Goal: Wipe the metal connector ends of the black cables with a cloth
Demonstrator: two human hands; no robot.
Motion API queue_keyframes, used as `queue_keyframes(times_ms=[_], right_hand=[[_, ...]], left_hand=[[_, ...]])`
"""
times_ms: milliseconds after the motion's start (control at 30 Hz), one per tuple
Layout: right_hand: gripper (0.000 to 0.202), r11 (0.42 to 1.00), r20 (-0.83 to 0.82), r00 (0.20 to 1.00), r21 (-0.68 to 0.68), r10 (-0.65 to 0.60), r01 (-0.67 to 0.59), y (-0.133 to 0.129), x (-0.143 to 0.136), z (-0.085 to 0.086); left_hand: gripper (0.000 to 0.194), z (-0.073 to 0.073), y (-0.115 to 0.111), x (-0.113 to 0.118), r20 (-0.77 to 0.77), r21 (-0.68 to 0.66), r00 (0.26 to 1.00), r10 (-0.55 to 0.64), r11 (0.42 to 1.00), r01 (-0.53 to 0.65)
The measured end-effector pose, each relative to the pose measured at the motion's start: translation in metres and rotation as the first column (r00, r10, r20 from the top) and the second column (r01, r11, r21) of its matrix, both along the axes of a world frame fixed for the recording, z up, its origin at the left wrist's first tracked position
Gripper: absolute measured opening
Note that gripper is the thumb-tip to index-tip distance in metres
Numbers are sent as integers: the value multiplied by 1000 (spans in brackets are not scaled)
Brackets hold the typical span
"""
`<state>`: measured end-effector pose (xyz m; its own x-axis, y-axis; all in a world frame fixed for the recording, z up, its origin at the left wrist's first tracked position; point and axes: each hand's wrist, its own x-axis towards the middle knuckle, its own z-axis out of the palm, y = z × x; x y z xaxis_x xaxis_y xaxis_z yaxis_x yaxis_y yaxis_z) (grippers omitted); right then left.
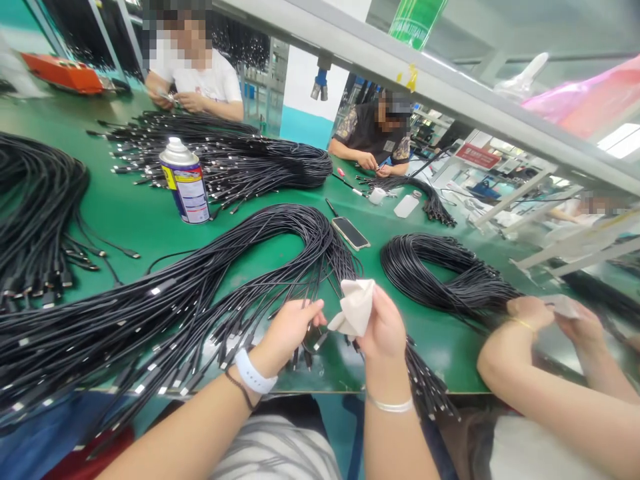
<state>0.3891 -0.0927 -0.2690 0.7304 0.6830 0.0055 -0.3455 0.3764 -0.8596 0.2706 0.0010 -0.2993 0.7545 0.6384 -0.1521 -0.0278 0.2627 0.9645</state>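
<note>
My left hand (pixel 293 327), with a pale watch strap at its wrist, is closed with thumb and fingers together on a thin black cable. The connector end of a cable hangs just below those fingers. My right hand (pixel 385 327) grips a folded white cloth (pixel 356 308), a little to the right of my left fingertips. A large looped bundle of black cables (pixel 260 240) lies around and behind both hands, its connector ends with white tips fanning toward the front edge. More cable ends (pixel 430 383) hang below my right forearm.
A spray can (pixel 187 187) stands upright behind the bundle, and a phone (pixel 350 232) lies beyond my hands. Another coiled cable bundle (pixel 440 273) is at right, near a co-worker's hands (pixel 555 317) with a white cloth. Two people sit across the green table (pixel 135 230). A shelf beam (pixel 350 50) crosses overhead.
</note>
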Motion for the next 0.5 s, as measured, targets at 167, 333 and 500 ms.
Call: queue_keyframes(times_ms=[167,333,500], right_hand=[[14,998,45,997,7,69,-70,17,20,10],[14,993,77,990,-23,121,-120,27,27,11],[15,978,113,973,-80,200,-192,37,28,17]], left_hand=[[19,4,1,-1,151,-441,983,-103,883,160],[10,2,1,2,197,-480,974,-114,855,197],[16,2,0,6,168,-371,966,-198,895,248]])
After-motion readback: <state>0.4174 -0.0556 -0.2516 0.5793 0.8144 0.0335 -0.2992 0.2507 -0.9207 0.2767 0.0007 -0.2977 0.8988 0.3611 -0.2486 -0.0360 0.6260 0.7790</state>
